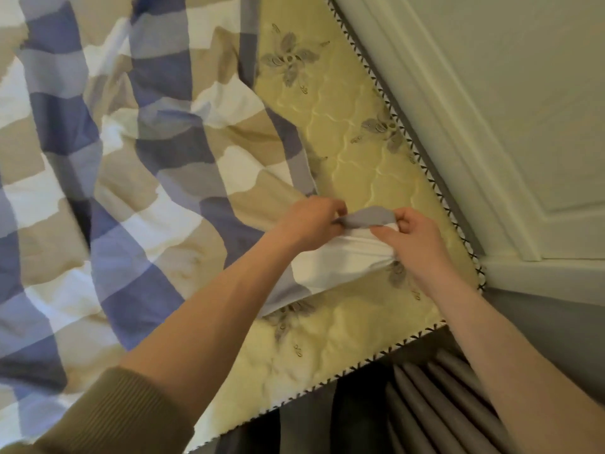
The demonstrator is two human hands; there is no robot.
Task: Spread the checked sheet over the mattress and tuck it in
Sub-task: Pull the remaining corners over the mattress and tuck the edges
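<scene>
Backdrop: white panelled woodwork (491, 109) runs along the far side of the bed; grey pleated fabric (425, 398) hangs below the near edge.
Mattress: the yellow quilted mattress (376, 178) carries grey embroidered flower motifs and lies bare along its right side and near corner.
Piping: a black-and-white cross-stitched trim (422, 163) borders the mattress edge, beside the woodwork.
Checked sheet: the checked sheet (131, 158) – blue, beige and white squares – lies rumpled over the left part of the mattress, its edge running diagonally across the bare quilting.
Sheet corner: the grey-bordered corner (366, 216) is lifted slightly off the mattress, stretched between both hands, near the mattress's right edge.
Left hand: the left hand (311, 221) pinches the grey border with curled fingers.
Right hand: the right hand (412, 237) grips bunched white cloth at the corner – thumb on top, fingers curled.
Sleeve: an olive ribbed sleeve (124, 414) is pushed up the left forearm; the right forearm is bare.
</scene>
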